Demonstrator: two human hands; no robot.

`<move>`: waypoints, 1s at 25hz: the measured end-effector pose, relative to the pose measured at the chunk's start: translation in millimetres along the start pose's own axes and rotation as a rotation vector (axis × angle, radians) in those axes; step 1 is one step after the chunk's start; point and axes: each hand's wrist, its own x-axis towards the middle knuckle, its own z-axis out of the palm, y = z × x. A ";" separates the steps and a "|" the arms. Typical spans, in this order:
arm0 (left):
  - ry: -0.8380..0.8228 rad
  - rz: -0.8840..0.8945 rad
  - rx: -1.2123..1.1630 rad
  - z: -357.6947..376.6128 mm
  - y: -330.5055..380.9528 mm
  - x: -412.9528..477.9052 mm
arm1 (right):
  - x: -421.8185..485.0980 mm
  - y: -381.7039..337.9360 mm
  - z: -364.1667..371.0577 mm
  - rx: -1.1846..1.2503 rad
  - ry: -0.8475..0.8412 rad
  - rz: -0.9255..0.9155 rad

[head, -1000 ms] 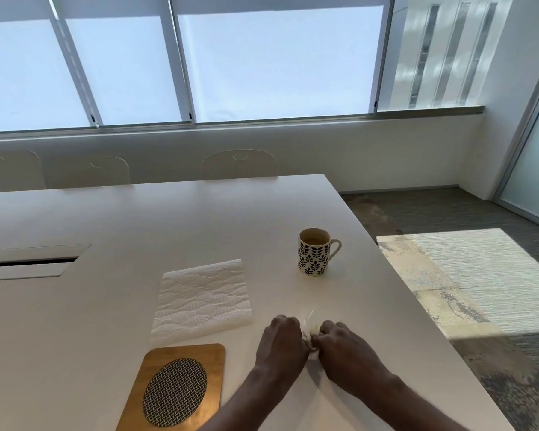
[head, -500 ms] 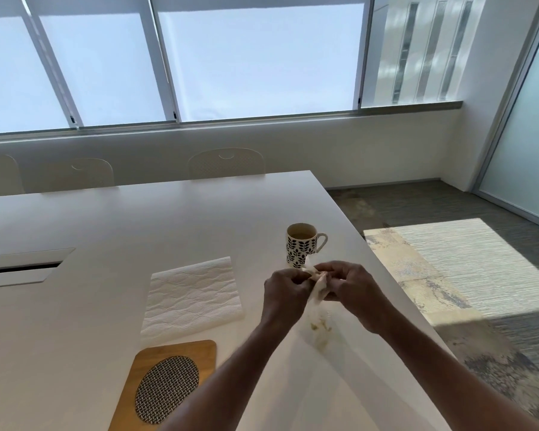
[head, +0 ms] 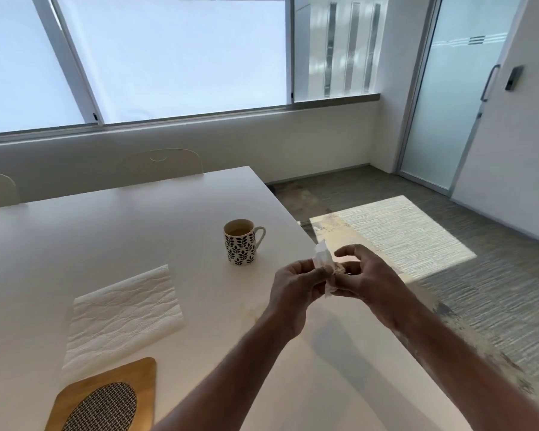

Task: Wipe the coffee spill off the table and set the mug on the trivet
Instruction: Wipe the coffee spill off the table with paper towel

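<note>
A leaf-patterned mug (head: 241, 242) with coffee in it stands on the white table (head: 112, 244) near the right edge. Both my hands are raised above the table in front of the mug. My left hand (head: 294, 286) and my right hand (head: 360, 276) pinch a crumpled, coffee-stained paper towel (head: 324, 265) between them. A faint brownish smear (head: 255, 312) shows on the table under my left wrist. The wooden trivet (head: 106, 396) with a woven oval insert lies at the near left, cut off by the frame's bottom edge.
A clean, flat paper towel sheet (head: 123, 315) lies on the table left of my hands, just beyond the trivet. Chairs (head: 161, 164) stand at the far side. The table's right edge drops to carpet (head: 417, 244); a glass door (head: 448, 98) is at right.
My hands lifted the used towel off the table and rose up and to the right. The camera view swung right, so the mug and trivet sit further left in the frame.
</note>
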 end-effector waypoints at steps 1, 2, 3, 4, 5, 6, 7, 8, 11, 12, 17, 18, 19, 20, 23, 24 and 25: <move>-0.006 -0.014 -0.012 6.5 -3.7 1.7 | -3.5 -0.5 -10.9 -0.024 0.020 0.024; -0.016 -0.020 -0.019 12.7 -7.0 3.8 | -6.9 -1.1 -21.0 -0.048 0.024 0.044; -0.034 -0.025 -0.017 20.5 -10.9 6.2 | -10.9 -1.6 -32.2 -0.066 0.016 0.064; -0.055 -0.031 -0.001 28.6 -14.7 8.6 | -14.8 -1.2 -43.2 -0.049 -0.011 0.086; -0.080 -0.039 0.026 36.7 -18.9 11.4 | -18.6 -0.3 -53.3 0.014 -0.049 0.107; -0.102 -0.047 0.056 45.4 -23.1 14.5 | -22.4 0.8 -62.9 0.088 -0.084 0.119; -0.116 -0.051 0.085 54.4 -27.1 18.0 | -25.4 2.4 -71.8 0.138 -0.094 0.120; -0.125 -0.052 0.110 63.7 -30.8 21.4 | -27.9 4.3 -80.5 0.158 -0.071 0.117; -0.137 -0.041 0.187 88.0 -42.1 29.6 | -33.8 9.8 -103.3 0.201 0.053 0.109; -0.149 -0.029 0.203 94.9 -46.0 32.4 | -36.3 11.1 -110.8 0.230 0.089 0.108; -0.313 -0.024 0.279 123.9 -62.8 46.6 | -48.6 15.2 -145.3 0.207 0.299 0.107; -0.299 0.003 0.332 128.8 -66.3 50.1 | -50.9 16.4 -150.5 0.210 0.300 0.101; -0.267 0.032 0.389 133.0 -70.2 53.5 | -53.5 17.4 -154.6 0.239 0.290 0.098; -0.231 0.055 0.441 137.9 -74.5 56.2 | -56.6 18.9 -158.9 0.285 0.279 0.093; -0.158 0.092 0.588 151.9 -89.4 62.9 | -63.0 26.9 -169.7 0.289 0.330 0.058; -0.164 0.109 0.647 156.8 -94.7 65.2 | -64.8 30.0 -172.7 0.259 0.382 0.048; -0.185 0.127 0.696 162.0 -99.8 66.8 | -67.0 32.8 -175.7 0.226 0.432 0.036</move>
